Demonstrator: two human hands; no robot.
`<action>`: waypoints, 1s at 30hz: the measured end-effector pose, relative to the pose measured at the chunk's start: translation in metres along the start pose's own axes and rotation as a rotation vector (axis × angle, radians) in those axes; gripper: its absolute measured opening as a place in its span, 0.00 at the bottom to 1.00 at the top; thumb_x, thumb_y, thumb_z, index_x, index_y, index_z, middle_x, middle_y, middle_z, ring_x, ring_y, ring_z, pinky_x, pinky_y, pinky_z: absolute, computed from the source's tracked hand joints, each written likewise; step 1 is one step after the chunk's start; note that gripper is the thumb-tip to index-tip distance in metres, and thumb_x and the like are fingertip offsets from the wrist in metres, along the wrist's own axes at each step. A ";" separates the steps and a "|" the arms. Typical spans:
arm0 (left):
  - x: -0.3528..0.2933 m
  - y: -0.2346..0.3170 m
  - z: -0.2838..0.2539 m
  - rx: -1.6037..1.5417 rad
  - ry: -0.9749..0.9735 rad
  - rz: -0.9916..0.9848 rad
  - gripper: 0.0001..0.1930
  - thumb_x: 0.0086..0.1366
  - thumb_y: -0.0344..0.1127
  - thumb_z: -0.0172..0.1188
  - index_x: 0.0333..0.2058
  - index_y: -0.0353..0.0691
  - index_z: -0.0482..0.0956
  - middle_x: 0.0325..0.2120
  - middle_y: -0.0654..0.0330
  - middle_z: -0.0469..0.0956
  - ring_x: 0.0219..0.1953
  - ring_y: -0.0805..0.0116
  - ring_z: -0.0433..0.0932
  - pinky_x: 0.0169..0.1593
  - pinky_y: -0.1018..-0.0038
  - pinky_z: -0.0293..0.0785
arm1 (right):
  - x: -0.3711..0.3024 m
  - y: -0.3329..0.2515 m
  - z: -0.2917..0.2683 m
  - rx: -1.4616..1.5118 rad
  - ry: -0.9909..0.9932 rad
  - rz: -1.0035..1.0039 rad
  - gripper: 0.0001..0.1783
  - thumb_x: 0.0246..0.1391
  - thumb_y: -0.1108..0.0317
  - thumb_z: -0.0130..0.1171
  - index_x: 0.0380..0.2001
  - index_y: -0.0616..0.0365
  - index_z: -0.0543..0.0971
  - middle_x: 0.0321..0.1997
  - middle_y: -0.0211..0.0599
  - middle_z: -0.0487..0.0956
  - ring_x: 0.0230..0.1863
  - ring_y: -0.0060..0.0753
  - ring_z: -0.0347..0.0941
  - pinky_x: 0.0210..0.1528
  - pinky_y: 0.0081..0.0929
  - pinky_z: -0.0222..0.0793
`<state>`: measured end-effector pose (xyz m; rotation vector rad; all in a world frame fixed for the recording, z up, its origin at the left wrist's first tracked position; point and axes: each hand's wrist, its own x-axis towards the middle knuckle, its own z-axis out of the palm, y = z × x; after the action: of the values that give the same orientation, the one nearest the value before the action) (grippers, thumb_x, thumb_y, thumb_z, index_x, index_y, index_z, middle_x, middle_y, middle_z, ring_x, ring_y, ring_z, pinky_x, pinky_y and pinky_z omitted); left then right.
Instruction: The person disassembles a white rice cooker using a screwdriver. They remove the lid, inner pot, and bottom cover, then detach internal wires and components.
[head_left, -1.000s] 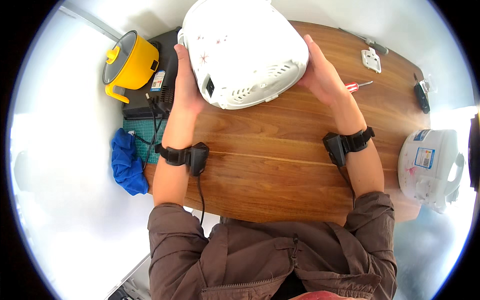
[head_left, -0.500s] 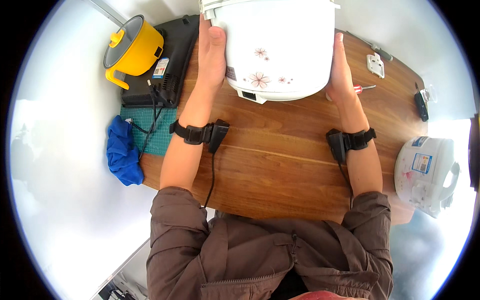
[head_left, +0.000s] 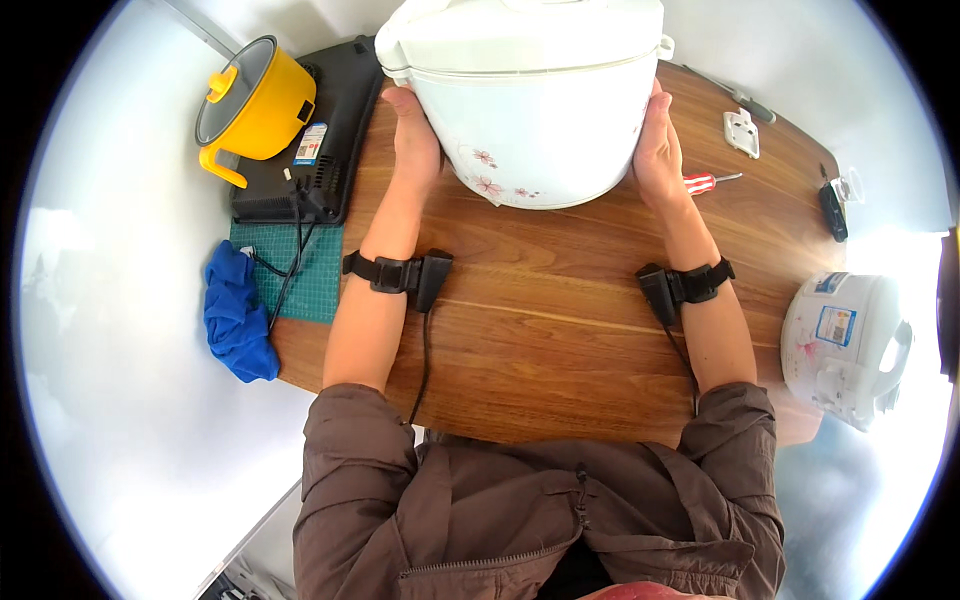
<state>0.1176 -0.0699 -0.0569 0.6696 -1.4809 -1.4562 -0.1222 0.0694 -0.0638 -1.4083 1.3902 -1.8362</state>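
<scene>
A white rice cooker [head_left: 530, 130] with pink flowers on its side is held between my two hands at the far side of the table. Its closed lid [head_left: 500, 40] faces up and is partly cut off by the upper edge of the view. My left hand [head_left: 414, 145] presses on the cooker's left side, thumb up, the other fingers mostly hidden behind it. On the opposite side my right hand [head_left: 658, 155] grips the lower wall. Just beside that hand lies a red-and-white screwdriver [head_left: 702, 184]. Whether the cooker's base touches the table I cannot tell.
At left, a yellow pot [head_left: 270, 115] sits on a black flat appliance [head_left: 345, 130], near a green cutting mat [head_left: 320, 275] and blue cloth [head_left: 235, 315]. At right are a white plastic part [head_left: 741, 133], a grey-handled screwdriver [head_left: 755, 107], a black object [head_left: 832, 210] and another rice cooker [head_left: 830, 345].
The rice cooker has turned and tilted in my hands: its lid now shows, and the dark-windowed fitting at its lower edge is out of sight. Both hands remain on it, shifted slightly left.
</scene>
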 end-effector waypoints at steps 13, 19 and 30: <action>-0.003 -0.008 0.011 -0.053 -0.036 -0.043 0.59 0.69 0.85 0.28 0.80 0.36 0.50 0.79 0.50 0.55 0.79 0.54 0.55 0.80 0.60 0.49 | 0.003 0.012 -0.003 0.255 0.216 0.321 0.34 0.82 0.46 0.31 0.70 0.62 0.70 0.73 0.40 0.74 0.72 0.34 0.68 0.76 0.33 0.61; -0.006 -0.013 0.017 0.061 -0.091 0.106 0.53 0.74 0.79 0.30 0.80 0.39 0.50 0.78 0.52 0.56 0.77 0.58 0.56 0.79 0.60 0.49 | 0.003 -0.010 0.002 0.431 0.351 0.395 0.30 0.80 0.52 0.40 0.71 0.63 0.69 0.74 0.40 0.73 0.74 0.37 0.67 0.76 0.37 0.61; -0.007 -0.020 0.026 -0.212 -0.180 0.103 0.44 0.81 0.69 0.33 0.80 0.40 0.50 0.81 0.58 0.51 0.80 0.61 0.51 0.81 0.61 0.46 | 0.014 -0.016 -0.002 0.365 0.462 0.252 0.27 0.78 0.59 0.50 0.72 0.63 0.68 0.71 0.40 0.75 0.71 0.37 0.71 0.73 0.36 0.67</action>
<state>0.0935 -0.0551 -0.0740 0.3350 -1.4470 -1.5984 -0.1261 0.0659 -0.0435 -0.6229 1.2707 -2.1813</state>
